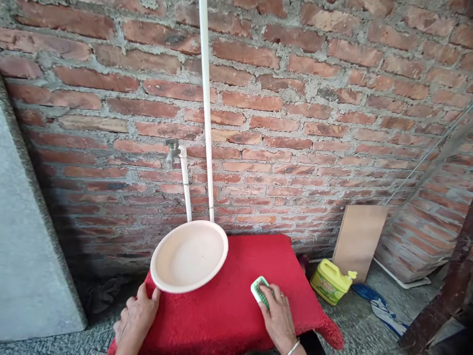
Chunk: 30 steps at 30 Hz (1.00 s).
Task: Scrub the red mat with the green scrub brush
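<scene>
Right hand grips scrub brush, long axis pointing ahead-left — left hand half-open, apparently holding nothing, red cloth between.

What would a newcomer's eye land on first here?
Probably the bright red fuzzy cloth at bottom centre. At its far left corner sits a round cream plastic basin; nearer, the right hand holds a green-and-white brush. A yellow plastic jug stands right of the cloth.

Red cloth surface | pale basin, rear left | green-white brush, rightward
</scene>
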Available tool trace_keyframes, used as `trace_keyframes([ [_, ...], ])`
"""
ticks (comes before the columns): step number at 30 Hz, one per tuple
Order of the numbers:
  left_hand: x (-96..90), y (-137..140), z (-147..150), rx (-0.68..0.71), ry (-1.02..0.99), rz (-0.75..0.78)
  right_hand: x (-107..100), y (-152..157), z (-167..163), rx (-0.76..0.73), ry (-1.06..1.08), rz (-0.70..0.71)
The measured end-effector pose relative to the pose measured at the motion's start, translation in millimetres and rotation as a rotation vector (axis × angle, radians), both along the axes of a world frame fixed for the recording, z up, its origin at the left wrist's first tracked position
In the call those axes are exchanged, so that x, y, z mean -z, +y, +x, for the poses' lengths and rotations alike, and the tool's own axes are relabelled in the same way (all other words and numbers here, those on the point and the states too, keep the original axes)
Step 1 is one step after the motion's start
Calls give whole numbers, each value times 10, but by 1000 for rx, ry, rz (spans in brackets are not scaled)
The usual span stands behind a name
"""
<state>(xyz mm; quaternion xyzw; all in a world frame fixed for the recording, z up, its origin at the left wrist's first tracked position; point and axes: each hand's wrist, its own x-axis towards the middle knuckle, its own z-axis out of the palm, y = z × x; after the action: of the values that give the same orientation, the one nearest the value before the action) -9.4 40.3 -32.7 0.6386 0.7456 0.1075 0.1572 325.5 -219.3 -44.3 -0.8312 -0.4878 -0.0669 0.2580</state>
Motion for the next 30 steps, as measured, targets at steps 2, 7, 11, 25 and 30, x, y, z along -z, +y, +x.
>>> trace_keyframes([
  [2, -8, -2, 4, 0, 5, -2, -18, -91, 188, 76, -2, -21],
  [7, -45, -31, 18, 10, 7, -3, -36, -632, 936, 360, -35, 23],
  [11, -104, -55, 23, 21, -5, -28, -77, -867, 1139, 520, -105, 63],
  [25, -5, 6, -9, 5, 5, 13, 110, -7, -586, -292, -100, 70],
  [30, -48, -25, 24, 4, -3, 3, 114, -426, 246, 25, -127, 126],
])
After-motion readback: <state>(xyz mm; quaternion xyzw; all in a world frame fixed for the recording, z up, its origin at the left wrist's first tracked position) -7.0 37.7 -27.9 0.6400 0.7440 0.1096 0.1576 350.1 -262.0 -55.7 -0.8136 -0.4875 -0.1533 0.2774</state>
